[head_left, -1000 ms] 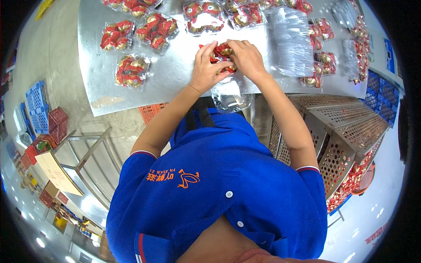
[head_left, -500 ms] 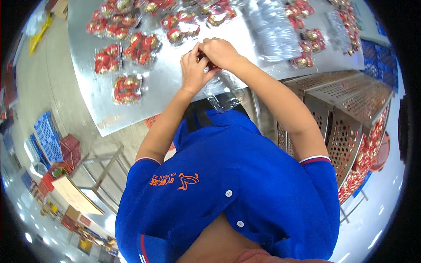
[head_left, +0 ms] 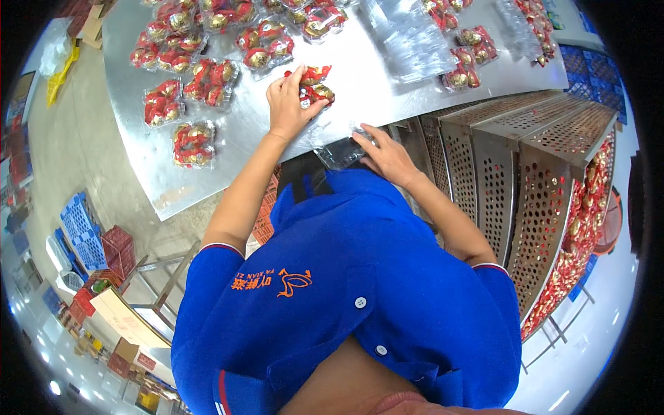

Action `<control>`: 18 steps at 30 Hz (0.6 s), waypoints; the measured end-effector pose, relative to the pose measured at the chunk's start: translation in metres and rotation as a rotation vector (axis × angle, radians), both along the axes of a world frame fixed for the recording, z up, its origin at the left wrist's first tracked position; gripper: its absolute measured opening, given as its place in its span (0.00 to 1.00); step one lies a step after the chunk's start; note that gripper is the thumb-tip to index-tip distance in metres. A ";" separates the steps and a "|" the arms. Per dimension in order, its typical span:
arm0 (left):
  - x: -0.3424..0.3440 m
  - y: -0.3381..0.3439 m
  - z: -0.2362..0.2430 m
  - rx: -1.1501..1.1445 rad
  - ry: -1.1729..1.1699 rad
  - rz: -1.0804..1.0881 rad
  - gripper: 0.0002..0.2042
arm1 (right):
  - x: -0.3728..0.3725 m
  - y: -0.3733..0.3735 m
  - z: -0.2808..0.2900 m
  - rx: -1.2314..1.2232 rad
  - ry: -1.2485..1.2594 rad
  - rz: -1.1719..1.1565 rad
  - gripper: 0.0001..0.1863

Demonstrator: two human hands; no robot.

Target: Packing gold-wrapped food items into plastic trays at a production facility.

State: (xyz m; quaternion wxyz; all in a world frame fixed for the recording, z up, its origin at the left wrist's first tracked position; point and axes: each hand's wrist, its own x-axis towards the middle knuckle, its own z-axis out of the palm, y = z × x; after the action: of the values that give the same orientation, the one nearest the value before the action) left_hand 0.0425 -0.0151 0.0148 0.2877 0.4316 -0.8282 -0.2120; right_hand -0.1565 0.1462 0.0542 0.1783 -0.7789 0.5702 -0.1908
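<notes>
My left hand point(head_left: 289, 109) is curled over a clear plastic bag of red-and-gold wrapped balls point(head_left: 318, 88), pressing it on the metal table. Its thumb lies along the near side of the pack and its fingers along the left. The loose end of the bag point(head_left: 337, 151) hangs over the table's front edge. At the right side of that loose end is my right hand point(head_left: 389, 158), fingers stretched and apart, fingertips at the plastic.
Several filled packs point(head_left: 192, 145) cover the left and far parts of the metal table point(head_left: 162, 197). A stack of clear empty bags point(head_left: 408, 45) lies right of centre. Perforated metal bins point(head_left: 494, 187) stand at the right, one holding red-and-gold pieces point(head_left: 584, 228).
My right hand has come off the pack and moved down and right to the bag's loose end. My left hand stays on the pack, which now shows more fully.
</notes>
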 end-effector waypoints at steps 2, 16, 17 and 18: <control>0.003 -0.005 0.005 -0.005 -0.051 -0.037 0.36 | 0.006 -0.016 0.002 0.011 -0.067 -0.013 0.21; 0.011 -0.012 0.002 0.007 0.012 -0.192 0.26 | 0.029 -0.074 0.043 0.148 -0.159 -0.189 0.33; 0.012 -0.013 0.004 0.020 0.013 -0.198 0.26 | 0.028 -0.079 0.039 0.160 -0.159 -0.196 0.33; 0.014 -0.015 0.006 0.010 0.004 -0.211 0.27 | 0.026 -0.085 0.034 0.217 -0.331 -0.163 0.32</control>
State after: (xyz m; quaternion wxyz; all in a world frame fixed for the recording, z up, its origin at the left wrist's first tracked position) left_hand 0.0563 -0.0300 0.0212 0.2633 0.3429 -0.8674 -0.2464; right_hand -0.1302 0.0610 0.0886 0.3362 -0.6646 0.6113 -0.2676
